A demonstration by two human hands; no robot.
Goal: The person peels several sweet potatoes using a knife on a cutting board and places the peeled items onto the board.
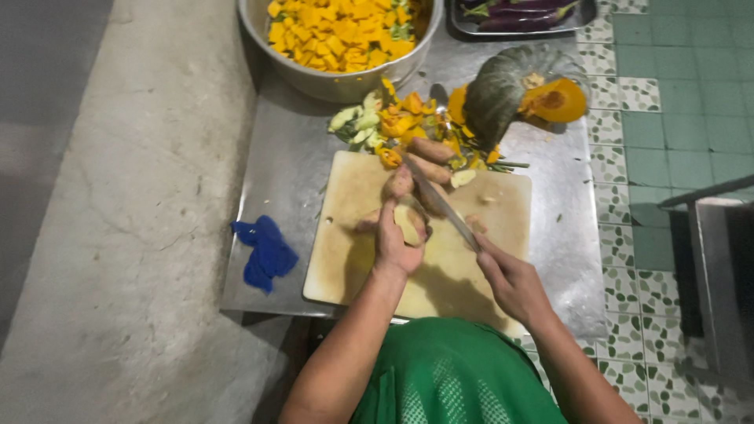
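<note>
No packages, labels, signs or screens were in view anywhere on the table or floor.

Bare forearms, no sleeves showing; a green mesh-patterned garment covers the torso.

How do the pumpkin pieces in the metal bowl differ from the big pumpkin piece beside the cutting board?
The pumpkin pieces in the metal bowl are small orange cubes with hardly any rind showing; the big pumpkin piece is one large chunk still wearing its dark green rind. The cubes lie heaped in the bowl, while the big piece rests directly on the steel table, cut face towards the tiled floor. Both show the same orange flesh.
</note>
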